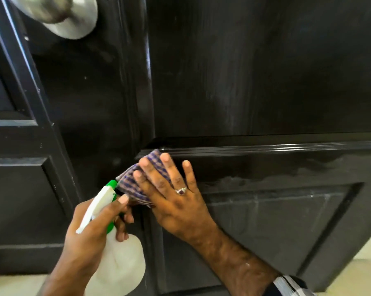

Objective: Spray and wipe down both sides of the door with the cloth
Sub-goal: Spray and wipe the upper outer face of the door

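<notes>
Wipe step underway on the dark door (255, 71), wet streaks at 3 o'clock of the cloth. Right hand (176, 197), fingers flat, presses the checked cloth (129, 180) on the middle rail; next, sweep rightward. Left hand (90, 236), 7 o'clock, grips the spray bottle (118, 265).

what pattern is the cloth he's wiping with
The cloth is checked, blue-purple on a pale ground, seen in the head view under the right hand.
</notes>
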### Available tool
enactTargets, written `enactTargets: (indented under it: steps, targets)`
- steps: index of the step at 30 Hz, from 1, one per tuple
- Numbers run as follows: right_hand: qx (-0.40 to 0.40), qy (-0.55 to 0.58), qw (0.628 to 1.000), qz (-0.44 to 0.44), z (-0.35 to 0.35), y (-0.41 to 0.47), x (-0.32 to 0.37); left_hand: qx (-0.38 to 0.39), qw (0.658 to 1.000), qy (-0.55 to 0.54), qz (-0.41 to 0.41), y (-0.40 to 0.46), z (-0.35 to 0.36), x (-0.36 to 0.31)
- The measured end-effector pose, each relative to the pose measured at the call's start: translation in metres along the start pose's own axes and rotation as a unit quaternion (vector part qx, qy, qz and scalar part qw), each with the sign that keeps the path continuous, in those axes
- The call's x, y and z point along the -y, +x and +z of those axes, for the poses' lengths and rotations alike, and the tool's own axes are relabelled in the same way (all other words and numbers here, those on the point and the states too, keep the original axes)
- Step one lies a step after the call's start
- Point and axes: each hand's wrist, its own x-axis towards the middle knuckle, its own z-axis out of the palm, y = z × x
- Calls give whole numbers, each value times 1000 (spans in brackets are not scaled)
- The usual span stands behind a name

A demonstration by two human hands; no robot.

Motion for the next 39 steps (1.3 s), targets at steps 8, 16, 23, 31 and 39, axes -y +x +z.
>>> enactTargets:
  steps: [8,16,23,31,39]
  targets:
    - [-23,-72,993,93,-30,-66,-115,103,994,27,-8,0,88,8]
    - [-26,-100,973,208,-69,-140,-246,196,980,39,4,0,210,11]
    - [-57,-131,884,445,-102,-214,-366,245,968,62,-1,-8,312,19]
    - [-58,-56,917,390,-99,-173,-341,273,961,52,10,-8,370,10]
    - [-168,61,773,608,-102,-187,-369,248,966,71,3,-4,356,10]
